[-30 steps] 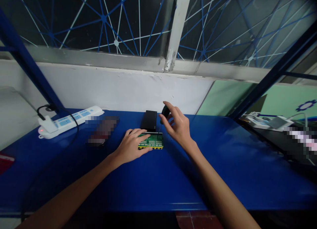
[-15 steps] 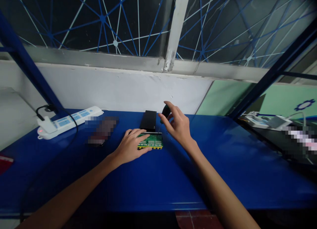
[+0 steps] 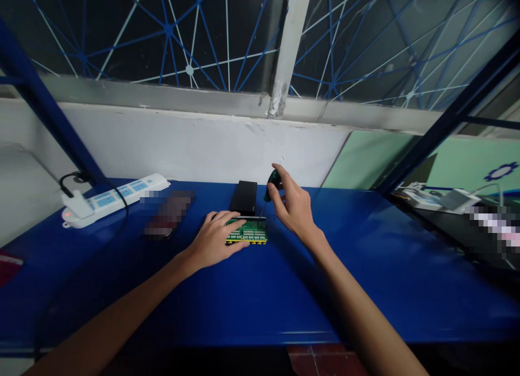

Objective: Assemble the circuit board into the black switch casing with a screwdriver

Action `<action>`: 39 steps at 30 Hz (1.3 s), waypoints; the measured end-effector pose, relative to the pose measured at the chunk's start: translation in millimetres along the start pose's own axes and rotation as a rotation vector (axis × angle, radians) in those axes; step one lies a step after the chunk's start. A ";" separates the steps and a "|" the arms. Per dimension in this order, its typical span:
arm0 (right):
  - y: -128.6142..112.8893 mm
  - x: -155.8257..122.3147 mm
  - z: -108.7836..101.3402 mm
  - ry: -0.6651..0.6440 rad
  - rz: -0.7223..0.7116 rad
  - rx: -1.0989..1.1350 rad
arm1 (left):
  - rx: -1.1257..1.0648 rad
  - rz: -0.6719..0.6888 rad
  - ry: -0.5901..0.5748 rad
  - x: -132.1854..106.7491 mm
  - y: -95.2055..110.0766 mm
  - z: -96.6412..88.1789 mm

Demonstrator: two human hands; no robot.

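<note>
Spread nearly flat, the person's left hand (image 3: 215,239) lies palm down over the left part of a green rectangular circuit board (image 3: 254,234) with a yellow strip along its near side, thumb at that side and fingers reaching toward the far one. Its partner, the right hand (image 3: 296,205), is curled, thumb and fingers closed on the handle of a dark green screwdriver (image 3: 273,185), whose thin shaft slants down to the board's far right part.

Nearest of all, dark red floor tiles (image 3: 325,362) show below the near edge of the glossy blue tabletop (image 3: 244,300). By the left edge lies a flat red object (image 3: 10,267), partly out of view. The board sits around the middle of the tabletop's width, closer to the far edge than the near one. Left of the hands is a dark, flat oblong item (image 3: 170,216), pixelated. Just beyond the board lies a black rectangular box (image 3: 244,196); whether they touch cannot be told. Toward the far left corner, a white power strip (image 3: 156,183) with light-blue sockets carries a plug with a black cable. Past the far edge rise a white wall (image 3: 203,148) and a dark window (image 3: 345,67) patterned with blue and white lines.
</note>
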State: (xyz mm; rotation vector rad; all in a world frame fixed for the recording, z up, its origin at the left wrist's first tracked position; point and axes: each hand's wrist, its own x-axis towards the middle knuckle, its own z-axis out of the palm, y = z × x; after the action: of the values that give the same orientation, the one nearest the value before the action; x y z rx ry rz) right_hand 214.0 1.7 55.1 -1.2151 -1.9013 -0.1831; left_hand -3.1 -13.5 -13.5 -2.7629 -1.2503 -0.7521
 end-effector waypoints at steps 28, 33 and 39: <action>-2.2 -0.6 3.2 0.020 -0.003 0.064 | -0.030 -0.001 0.003 -0.3 0.0 -0.1; -1.8 -0.8 3.0 0.027 0.006 0.076 | -0.024 -0.002 0.002 0.0 1.6 -1.7; -1.7 -2.9 4.9 0.025 -0.008 0.040 | 0.005 -0.003 -0.013 0.3 1.1 -1.7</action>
State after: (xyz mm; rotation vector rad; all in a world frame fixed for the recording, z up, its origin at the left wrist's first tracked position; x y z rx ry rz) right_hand 210.2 1.4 50.4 -1.1740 -1.8799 -0.1632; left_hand -2.9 -14.4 -11.6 -2.7672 -1.2571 -0.7310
